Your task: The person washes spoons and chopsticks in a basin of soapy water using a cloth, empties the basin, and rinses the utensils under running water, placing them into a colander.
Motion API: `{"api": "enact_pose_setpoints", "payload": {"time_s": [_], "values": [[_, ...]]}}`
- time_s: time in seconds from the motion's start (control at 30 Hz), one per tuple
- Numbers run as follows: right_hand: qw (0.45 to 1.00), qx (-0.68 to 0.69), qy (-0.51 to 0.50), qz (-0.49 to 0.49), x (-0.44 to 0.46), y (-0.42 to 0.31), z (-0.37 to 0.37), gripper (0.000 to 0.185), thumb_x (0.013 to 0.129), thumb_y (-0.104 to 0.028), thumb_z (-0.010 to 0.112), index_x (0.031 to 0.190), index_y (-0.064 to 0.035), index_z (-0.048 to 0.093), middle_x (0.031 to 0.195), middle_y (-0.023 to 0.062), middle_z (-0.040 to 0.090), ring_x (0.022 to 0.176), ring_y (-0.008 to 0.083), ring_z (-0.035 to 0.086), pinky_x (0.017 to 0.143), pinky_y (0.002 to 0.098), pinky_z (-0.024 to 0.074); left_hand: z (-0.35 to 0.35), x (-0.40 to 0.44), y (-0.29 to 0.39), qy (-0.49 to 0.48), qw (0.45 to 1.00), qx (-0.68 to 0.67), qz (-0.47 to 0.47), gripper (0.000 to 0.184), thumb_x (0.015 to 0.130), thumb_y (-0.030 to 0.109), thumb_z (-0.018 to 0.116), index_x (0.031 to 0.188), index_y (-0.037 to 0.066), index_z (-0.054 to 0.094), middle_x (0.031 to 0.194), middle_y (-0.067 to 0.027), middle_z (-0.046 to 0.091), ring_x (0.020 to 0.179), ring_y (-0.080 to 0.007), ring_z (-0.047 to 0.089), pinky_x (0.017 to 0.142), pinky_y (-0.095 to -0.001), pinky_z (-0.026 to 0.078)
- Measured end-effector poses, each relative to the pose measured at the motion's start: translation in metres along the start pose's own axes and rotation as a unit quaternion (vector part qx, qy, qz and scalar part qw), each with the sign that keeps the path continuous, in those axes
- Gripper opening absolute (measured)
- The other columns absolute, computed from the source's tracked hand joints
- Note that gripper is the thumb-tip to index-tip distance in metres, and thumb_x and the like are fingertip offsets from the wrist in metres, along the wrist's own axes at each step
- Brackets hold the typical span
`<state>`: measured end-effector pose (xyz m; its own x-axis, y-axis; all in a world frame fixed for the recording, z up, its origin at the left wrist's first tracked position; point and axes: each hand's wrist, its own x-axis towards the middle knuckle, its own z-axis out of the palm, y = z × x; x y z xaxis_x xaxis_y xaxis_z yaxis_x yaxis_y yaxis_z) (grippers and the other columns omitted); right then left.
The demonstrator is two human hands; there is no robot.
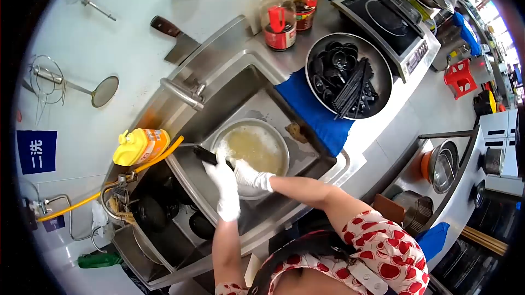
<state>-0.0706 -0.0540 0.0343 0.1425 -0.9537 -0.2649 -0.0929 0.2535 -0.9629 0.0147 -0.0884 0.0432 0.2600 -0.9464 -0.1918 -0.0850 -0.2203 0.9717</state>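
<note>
Both hands wear white gloves over the sink basin [240, 109]. My left hand [221, 180] is closed around a black-handled utensil [204, 155]; its working end is hard to make out. Close beside it, my right hand [251, 175] has its fingers curled in at the near rim of a round metal bowl [286, 158], by the utensil's dark end. What those fingers grip is hidden. Cloudy, foamy water [251, 144] fills the bowl, which stands in the basin. A brownish scrap [296, 132] lies on the metal to the bowl's right.
A faucet [183, 94] reaches over the basin. A yellow bottle [141, 146] and yellow hose [158, 159] are at left, above a second basin with black dishes [150, 213]. At right, a pan [387, 84] of black utensils sits on a blue cloth [306, 103], near sauce bottles [279, 18] and a cooktop [383, 18].
</note>
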Motion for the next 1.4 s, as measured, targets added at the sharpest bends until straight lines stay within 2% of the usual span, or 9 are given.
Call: {"api": "enact_pose_setpoints", "payload": {"time_s": [0.2,0.47,0.7,0.87,1.0,1.07,1.2,1.33,1.4], "values": [[0.972,-0.129,0.106,-0.163,-0.005,-0.024,-0.111,0.028,0.075,-0.015,0.063,0.099,-0.002,0.055,0.093,0.0203,0.06,0.088,0.0343,0.058,0.076,0.0375,0.0465,0.055,-0.023,0.082,-0.253,0.947,-0.094,0.176,0.071,0.085,0.034,0.063,0.137,0.0,0.03,0.122,-0.013,0.051,0.113,-0.0188,0.048,0.099,-0.0306,0.036],[0.796,-0.5,0.063,-0.336,-0.054,-0.097,-0.358,0.025,0.062,-0.009,0.066,0.084,-0.0066,0.054,0.078,0.0107,0.055,0.081,0.0303,0.055,0.075,0.0394,0.0419,0.061,-0.012,0.034,-0.265,0.942,-0.111,-0.175,0.05,0.094,0.042,0.043,0.123,0.002,0.05,0.106,-0.012,0.06,0.094,-0.0188,0.059,0.08,-0.0285,0.046],[0.736,-0.656,-0.038,-0.161,-0.059,0.005,-0.446,0.036,0.058,-0.007,0.068,0.093,-0.0085,0.058,0.088,0.0057,0.058,0.097,0.0253,0.053,0.089,0.0366,0.0395,0.039,-0.019,-0.059,-0.189,0.929,-0.02,-0.316,0.045,0.094,0.039,0.046,0.119,0.002,0.052,0.101,-0.0088,0.061,0.094,-0.021,0.06,0.08,-0.0313,0.047],[0.665,-0.723,0.026,-0.185,-0.075,-0.045,-0.437,0.056,0.06,-0.009,0.073,0.113,-0.0041,0.055,0.1,0.0125,0.06,0.102,0.0294,0.054,0.089,0.0393,0.0413,0.0,-0.013,-0.123,-0.164,0.958,0.201,-0.123,0.039,0.088,0.02,0.058,0.118,-0.005,0.051,0.108,-0.0115,0.061,0.101,-0.0175,0.057,0.087,-0.025,0.044],[0.767,-0.594,0.051,-0.238,-0.08,-0.122,-0.338,0.043,0.068,-0.009,0.069,0.109,-0.0034,0.056,0.101,0.0132,0.06,0.094,0.0303,0.057,0.084,0.0382,0.044,-0.034,0.001,-0.112,-0.087,0.952,0.111,-0.27,0.042,0.088,0.031,0.059,0.119,0.002,0.055,0.11,-0.0055,0.061,0.1,-0.0143,0.055,0.087,-0.0264,0.041],[0.847,-0.446,0.013,-0.289,-0.07,-0.116,-0.276,0.028,0.074,-0.008,0.065,0.102,-0.0052,0.061,0.092,0.0123,0.063,0.086,0.0308,0.059,0.076,0.0375,0.0472,-0.058,0.009,-0.162,0.014,0.977,0.154,-0.145,0.042,0.087,0.033,0.06,0.115,0.002,0.058,0.103,-0.009,0.064,0.097,-0.0218,0.059,0.084,-0.0306,0.043],[0.955,-0.284,0.026,-0.079,-0.011,0.006,-0.158,0.014,0.083,-0.015,0.056,0.088,-0.0065,0.065,0.086,0.0182,0.063,0.082,0.0361,0.061,0.07,0.0431,0.0489,-0.081,-0.003,-0.179,0.076,0.919,0.345,-0.177,0.043,0.086,0.032,0.054,0.109,-0.004,0.057,0.105,-0.0245,0.061,0.098,-0.0384,0.057,0.083,-0.0407,0.044],[0.87,-0.432,0.232,0.057,0.049,0.159,-0.137,0.02,0.084,-0.013,0.047,0.093,-0.0065,0.064,0.085,0.0204,0.062,0.083,0.0385,0.06,0.075,0.0468,0.0476,-0.088,-0.02,-0.201,0.076,0.861,0.429,-0.26,0.055,0.086,0.025,0.05,0.126,-0.01,0.037,0.116,-0.036,0.046,0.106,-0.0447,0.05,0.091,-0.0446,0.042],[0.831,-0.475,0.229,0.178,0.049,0.187,-0.139,0.037,0.083,-0.005,0.047,0.118,-0.0103,0.053,0.12,0.0171,0.051,0.106,0.0364,0.051,0.088,0.0433,0.0444,-0.089,-0.021,-0.221,0.066,0.861,0.408,-0.298,0.055,0.086,0.022,0.049,0.127,-0.011,0.033,0.118,-0.033,0.047,0.109,-0.0418,0.049,0.093,-0.0432,0.04]]}}
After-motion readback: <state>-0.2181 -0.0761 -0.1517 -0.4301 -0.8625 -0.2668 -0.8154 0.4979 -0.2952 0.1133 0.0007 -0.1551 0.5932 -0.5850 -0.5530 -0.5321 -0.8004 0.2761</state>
